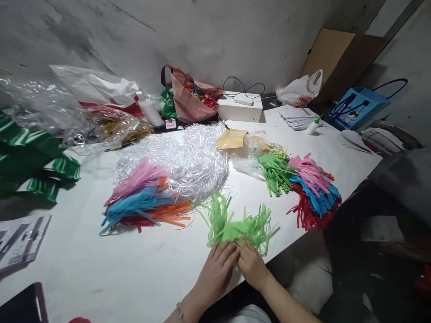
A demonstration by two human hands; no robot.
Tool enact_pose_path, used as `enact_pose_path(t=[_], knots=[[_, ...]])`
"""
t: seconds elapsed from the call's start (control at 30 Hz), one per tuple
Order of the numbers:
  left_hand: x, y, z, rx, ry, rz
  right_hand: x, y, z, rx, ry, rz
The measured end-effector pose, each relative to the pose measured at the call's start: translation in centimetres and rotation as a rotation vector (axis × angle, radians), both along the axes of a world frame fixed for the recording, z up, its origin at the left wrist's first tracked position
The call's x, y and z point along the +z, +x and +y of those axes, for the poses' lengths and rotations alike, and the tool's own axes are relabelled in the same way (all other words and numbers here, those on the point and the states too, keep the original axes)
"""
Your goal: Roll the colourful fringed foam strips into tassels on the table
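Light green fringed tissue paper [234, 229] lies at the front edge of the white table, its cut strips spread to both sides. My left hand [217, 269] rests on its near edge, fingers extended and side by side. Beside it, my right hand [251, 264] touches the same edge, with fingertips close to those of the left; its thumb is hidden. Pink, blue, orange and red fringed paper [134, 202] is heaped to the left. Another pile at the right has dark green fringe [276, 172] next to pink, blue and red fringe [319, 193].
Shiny white strands [198, 166] fill the table's middle. Behind stand a pink bag [191, 103], a white box [239, 110] and a glue bottle [314, 125]. A blue bag [357, 107] is at the back right, green striped material [30, 157] at the left.
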State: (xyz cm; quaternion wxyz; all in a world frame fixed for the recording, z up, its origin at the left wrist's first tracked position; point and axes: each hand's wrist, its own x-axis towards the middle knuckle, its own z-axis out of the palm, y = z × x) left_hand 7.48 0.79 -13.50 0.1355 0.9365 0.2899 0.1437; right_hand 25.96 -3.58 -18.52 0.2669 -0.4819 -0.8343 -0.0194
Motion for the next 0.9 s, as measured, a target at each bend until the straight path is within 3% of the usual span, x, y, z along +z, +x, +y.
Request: enact_pose_path(t=[0.1, 0.2, 0.37, 0.5, 0.6, 0.67, 0.73, 0.87, 0.9], knots=[[-1.0, 1.7, 1.3, 0.168, -0.048, 0.016, 0.6, 1.6, 0.2, 0.023, 0.016, -0.039], [-1.5, 1.0, 3.4, 0.316, -0.048, 0.024, 1.0, 3.3, 0.8, 0.063, 0.058, -0.081], [-2.3, -2.0, 5.7, 0.464, 0.002, 0.023, 2.0, 5.5, 2.1, 0.112, 0.070, -0.117], [-3.0, -6.2, 7.1, 0.582, 0.040, 0.054, 2.7, 6.7, 2.8, 0.122, 0.080, -0.135], [-2.3, -9.1, 7.2, 0.708, 0.086, 0.061, 2.4, 7.0, 2.9, 0.125, 0.069, -0.147], [-1.1, -9.5, 6.2, 0.733, 0.155, -0.020, 1.9, 6.9, 2.7, 0.125, 0.062, -0.147], [0.2, -8.0, 4.5, 0.602, 0.190, -0.140, 1.5, 6.7, 2.5, 0.119, 0.053, -0.140], [0.9, -1.2, 1.8, -0.042, 0.026, -0.169, 1.0, 6.6, 2.1, 0.101, 0.008, -0.123], [0.7, 0.5, 1.7, -0.120, -0.013, -0.146, 1.0, 6.6, 2.0, 0.098, -0.007, -0.113]])
